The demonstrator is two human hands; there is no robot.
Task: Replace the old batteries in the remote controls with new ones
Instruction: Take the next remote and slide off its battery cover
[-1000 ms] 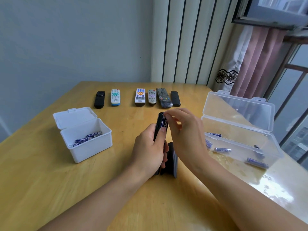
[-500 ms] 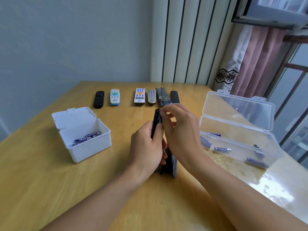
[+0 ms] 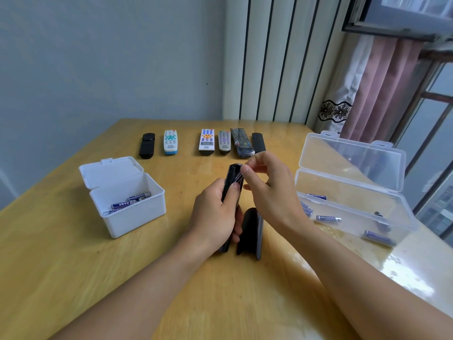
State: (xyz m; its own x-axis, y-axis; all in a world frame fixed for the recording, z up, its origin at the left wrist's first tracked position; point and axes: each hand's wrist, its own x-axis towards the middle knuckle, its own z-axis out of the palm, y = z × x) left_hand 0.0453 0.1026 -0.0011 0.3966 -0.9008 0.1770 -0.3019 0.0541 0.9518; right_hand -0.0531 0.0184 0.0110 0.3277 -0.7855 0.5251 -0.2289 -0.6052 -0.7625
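Note:
My left hand is shut around a black remote, held upright and tilted, with its open battery compartment facing right. A purple-labelled battery sits in the compartment's upper end. The thumb and forefinger of my right hand pinch that battery at the top. The remote's black back cover lies on the table just right of my left hand. A white box at the left holds a few batteries. A clear box at the right holds several loose batteries.
Across the far side of the wooden table lies a row of several remotes: a black one, a white and blue one, a white one, a grey one and two dark ones. Both box lids stand open.
My right hand's fingertips have shifted a little left and up onto the top end of the remote's battery compartment. The left hand keeps its hold, and the remote has barely moved.

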